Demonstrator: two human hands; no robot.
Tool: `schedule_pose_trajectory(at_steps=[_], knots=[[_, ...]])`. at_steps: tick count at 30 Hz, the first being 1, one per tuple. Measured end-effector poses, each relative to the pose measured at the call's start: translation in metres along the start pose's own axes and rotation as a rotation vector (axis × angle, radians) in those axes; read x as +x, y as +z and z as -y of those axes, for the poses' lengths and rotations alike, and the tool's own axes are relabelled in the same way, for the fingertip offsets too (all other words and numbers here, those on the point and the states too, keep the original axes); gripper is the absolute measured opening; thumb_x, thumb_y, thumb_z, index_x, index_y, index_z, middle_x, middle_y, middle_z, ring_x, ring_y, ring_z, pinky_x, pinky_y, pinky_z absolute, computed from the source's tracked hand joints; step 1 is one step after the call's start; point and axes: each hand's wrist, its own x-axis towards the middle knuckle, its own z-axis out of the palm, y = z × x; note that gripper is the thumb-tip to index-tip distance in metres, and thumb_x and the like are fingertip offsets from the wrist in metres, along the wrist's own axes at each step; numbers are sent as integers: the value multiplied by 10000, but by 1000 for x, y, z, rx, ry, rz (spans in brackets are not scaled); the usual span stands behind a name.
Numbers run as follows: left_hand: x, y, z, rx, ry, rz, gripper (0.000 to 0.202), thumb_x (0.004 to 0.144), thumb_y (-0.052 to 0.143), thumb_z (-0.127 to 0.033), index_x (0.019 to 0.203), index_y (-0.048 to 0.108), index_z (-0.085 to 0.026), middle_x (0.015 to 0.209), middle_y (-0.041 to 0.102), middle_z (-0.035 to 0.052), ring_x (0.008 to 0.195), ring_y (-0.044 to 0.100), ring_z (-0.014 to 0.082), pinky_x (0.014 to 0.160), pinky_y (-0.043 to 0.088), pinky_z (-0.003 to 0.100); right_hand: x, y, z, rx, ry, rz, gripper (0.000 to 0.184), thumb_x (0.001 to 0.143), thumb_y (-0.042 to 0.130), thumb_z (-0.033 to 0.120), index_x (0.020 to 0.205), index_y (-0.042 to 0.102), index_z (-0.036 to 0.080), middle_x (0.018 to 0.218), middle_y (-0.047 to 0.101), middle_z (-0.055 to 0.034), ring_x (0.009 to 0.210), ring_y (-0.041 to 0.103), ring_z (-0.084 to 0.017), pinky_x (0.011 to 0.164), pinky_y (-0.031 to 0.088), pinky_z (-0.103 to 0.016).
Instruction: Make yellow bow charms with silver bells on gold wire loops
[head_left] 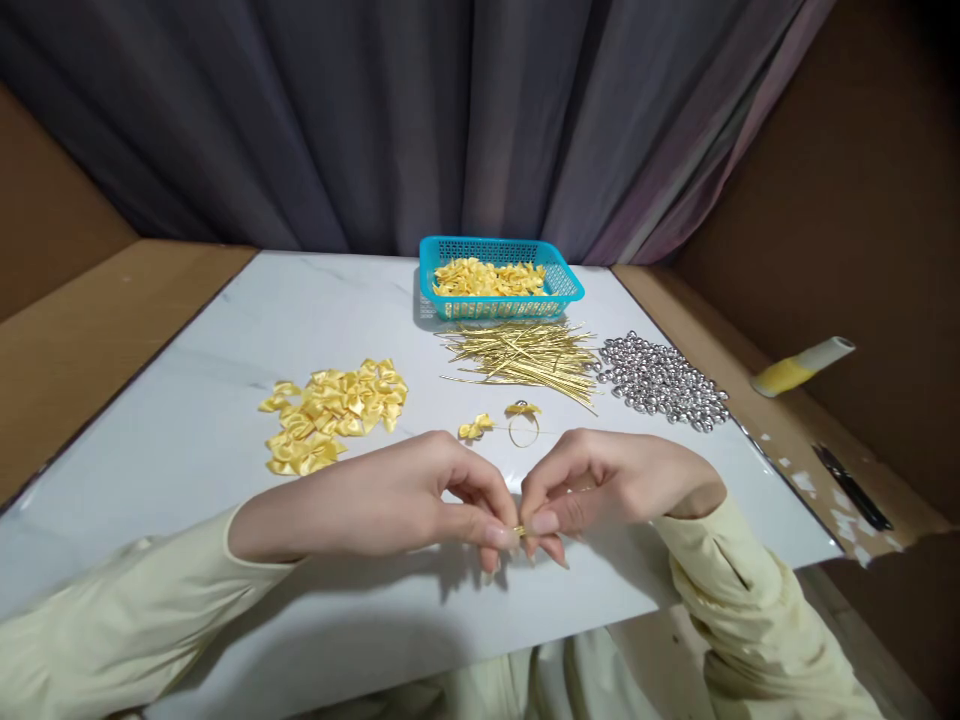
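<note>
My left hand [457, 500] and my right hand [592, 495] meet above the near part of the white tabletop. Both are closed in a pinch on a short bit of gold wire [519, 531], which shows between the fingertips; the rest of it is hidden. Just beyond the hands lie a small yellow ribbon bow [475, 428] and a gold wire loop [523, 432] with a yellow bow and a silvery bead at its top. Farther off is a pile of straight gold wires [525, 358].
Loose yellow ribbon bows [337, 405] lie at the left. A blue basket [501, 309] at the back holds more. Silver beads [660, 380] spread at the right. Beyond the table's right edge are a yellow-and-white tube [802, 367] and a black knife-like tool [853, 488] among paper scraps.
</note>
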Motion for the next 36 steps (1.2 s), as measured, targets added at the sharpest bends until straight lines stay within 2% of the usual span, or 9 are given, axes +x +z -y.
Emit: schedule_pose_trajectory(at_steps=[7, 10, 14, 17, 22, 30, 36], knots=[[0, -1, -3, 80, 9, -13, 172, 883, 601, -298, 878, 713, -168, 786, 740, -9, 746, 658, 121, 704, 478, 174, 0, -2, 0, 9, 25, 34, 220, 893, 560, 264, 852, 668, 77, 664, 595, -15, 582, 505, -79, 594, 409, -212], [0, -1, -5, 149, -24, -58, 155, 831, 663, -310, 896, 726, -184, 776, 736, -25, 711, 637, 107, 654, 456, 155, 0, -3, -1, 3, 26, 46, 224, 893, 559, 265, 851, 668, 74, 654, 589, -15, 594, 517, -84, 607, 417, -217], [-1, -1, -4, 202, -14, -97, 151, 836, 649, -306, 896, 744, -205, 770, 738, -38, 704, 634, 105, 648, 450, 152, 1, -3, -1, 4, 26, 50, 277, 896, 566, 327, 828, 667, 77, 652, 575, -13, 592, 511, -85, 599, 420, -219], [-1, -1, -2, 174, -2, -86, 156, 851, 629, -290, 900, 749, -203, 774, 744, -33, 716, 644, 111, 662, 460, 155, 1, -3, -1, 5, 14, 54, 291, 901, 565, 340, 840, 665, 74, 657, 569, -12, 590, 504, -85, 601, 419, -222], [0, -1, -1, 79, 20, -44, 179, 875, 602, -287, 843, 738, -176, 738, 727, -22, 709, 648, 114, 687, 474, 164, 2, -2, 0, 30, -2, 57, 237, 907, 560, 273, 837, 662, 70, 661, 568, -8, 580, 482, -74, 581, 389, -204], [-1, 0, -1, 107, 70, -53, 205, 902, 573, -286, 826, 721, -167, 759, 727, -8, 724, 652, 124, 700, 469, 177, 1, -3, 0, -59, -68, 66, 378, 944, 511, 401, 929, 678, 63, 674, 563, -13, 633, 533, -92, 628, 447, -209], [-1, -1, 0, 91, 51, -39, 202, 902, 576, -273, 813, 720, -163, 756, 732, -12, 732, 658, 120, 709, 476, 171, 1, -3, -2, -92, -79, 85, 349, 954, 496, 345, 971, 679, 49, 677, 562, -10, 608, 516, -83, 632, 445, -208]])
